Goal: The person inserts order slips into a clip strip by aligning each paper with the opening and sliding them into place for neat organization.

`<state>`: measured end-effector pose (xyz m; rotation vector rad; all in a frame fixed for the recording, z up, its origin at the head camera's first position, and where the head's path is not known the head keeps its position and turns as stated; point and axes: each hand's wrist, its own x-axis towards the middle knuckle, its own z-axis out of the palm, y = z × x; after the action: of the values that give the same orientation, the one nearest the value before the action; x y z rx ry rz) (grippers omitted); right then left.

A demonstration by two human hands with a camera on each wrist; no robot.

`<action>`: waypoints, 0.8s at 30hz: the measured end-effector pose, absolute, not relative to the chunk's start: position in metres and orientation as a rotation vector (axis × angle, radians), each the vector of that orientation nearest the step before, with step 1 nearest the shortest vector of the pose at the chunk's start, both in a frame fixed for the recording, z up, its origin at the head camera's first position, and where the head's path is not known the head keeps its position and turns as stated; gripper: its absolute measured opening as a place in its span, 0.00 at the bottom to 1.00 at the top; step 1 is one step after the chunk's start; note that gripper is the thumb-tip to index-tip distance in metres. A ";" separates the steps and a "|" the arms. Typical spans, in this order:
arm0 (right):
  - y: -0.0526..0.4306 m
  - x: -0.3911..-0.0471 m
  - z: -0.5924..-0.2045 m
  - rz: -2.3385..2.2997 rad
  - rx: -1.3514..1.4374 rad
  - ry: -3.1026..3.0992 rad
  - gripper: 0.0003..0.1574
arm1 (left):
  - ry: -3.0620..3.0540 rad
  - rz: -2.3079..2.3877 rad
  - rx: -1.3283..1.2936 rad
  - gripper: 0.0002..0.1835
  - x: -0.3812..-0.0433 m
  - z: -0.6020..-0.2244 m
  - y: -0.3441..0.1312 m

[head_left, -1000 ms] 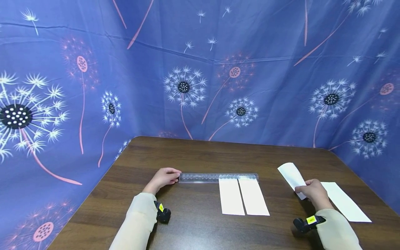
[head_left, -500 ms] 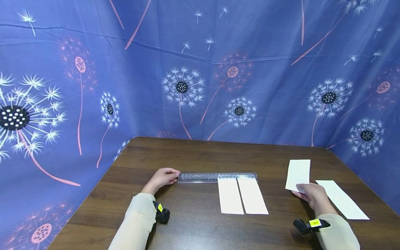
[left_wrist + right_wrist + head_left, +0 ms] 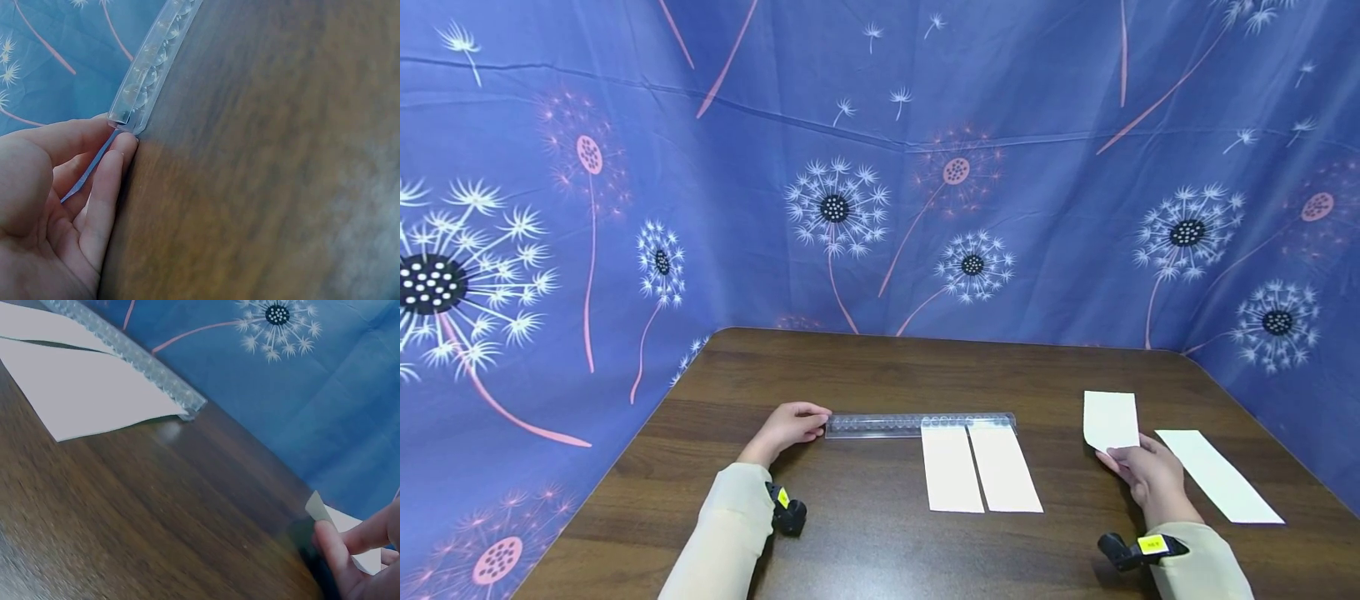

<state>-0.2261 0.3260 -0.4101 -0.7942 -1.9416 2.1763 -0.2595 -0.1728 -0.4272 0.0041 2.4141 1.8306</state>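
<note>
My left hand (image 3: 790, 427) holds the left end of a long clear plastic strip (image 3: 872, 427) with a row of round bumps, thumb and fingertips pressed to its end in the left wrist view. Two white paper strips (image 3: 953, 471) lie side by side on the table, their far ends overlapping the right part of the plastic strip (image 3: 153, 372). Over the right of the table, my right hand (image 3: 1152, 477) pinches a white piece of paper (image 3: 1110, 419) by its near edge, between thumb and fingers. The paper curves slightly, its far end raised away from the hand.
Another white paper strip (image 3: 1221, 477) lies slanted on the table, right of my right hand. The brown wooden table (image 3: 865, 542) reaches back to a blue dandelion-print cloth (image 3: 895, 208) hanging behind it and along its sides.
The paper in my right hand has swung from slanting left to pointing straight away, then dipped a little. My right hand has shifted slightly; the left keeps its hold on the plastic strip.
</note>
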 end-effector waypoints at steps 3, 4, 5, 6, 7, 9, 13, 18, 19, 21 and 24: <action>0.322 -0.225 -0.408 2.204 -0.793 -1.881 0.53 | 2.415 1.833 0.005 0.11 -0.260 -0.428 -0.173; 0.321 -0.224 -0.408 2.210 -0.796 -1.864 0.53 | 2.419 1.830 0.004 0.11 -0.260 -0.428 -0.173; 0.320 -0.224 -0.407 2.211 -0.798 -1.851 0.53 | 2.417 1.832 -0.008 0.11 -0.261 -0.428 -0.173; 0.318 -0.224 -0.406 2.210 -0.800 -1.839 0.54 | 2.421 1.827 -0.017 0.11 -0.261 -0.427 -0.173; 0.317 -0.223 -0.406 2.211 -0.800 -1.824 0.54 | 2.427 1.823 -0.027 0.11 -0.261 -0.427 -0.172; 0.314 -0.223 -0.405 2.199 -0.817 -1.808 0.54 | 2.432 1.815 -0.035 0.10 -0.261 -0.427 -0.172; 0.309 -0.222 -0.403 2.193 -0.808 -1.784 0.56 | 2.427 1.820 -0.041 0.10 -0.262 -0.428 -0.172; 0.305 -0.221 -0.403 2.188 -0.777 -1.792 0.55 | 2.429 1.820 -0.043 0.10 -0.263 -0.429 -0.171; 0.304 -0.221 -0.403 2.188 -0.776 -1.791 0.55 | 2.428 1.821 -0.041 0.10 -0.263 -0.429 -0.171; 0.302 -0.221 -0.403 2.183 -0.774 -1.795 0.54 | 2.425 1.823 -0.023 0.10 -0.263 -0.429 -0.172; 0.300 -0.220 -0.402 2.178 -0.781 -1.810 0.54 | 2.424 1.825 -0.012 0.11 -0.263 -0.430 -0.173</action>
<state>-0.2201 0.2995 -0.4022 -0.7811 -1.8105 2.1776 -0.2632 -0.1727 -0.4298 -0.0115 2.4238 1.8248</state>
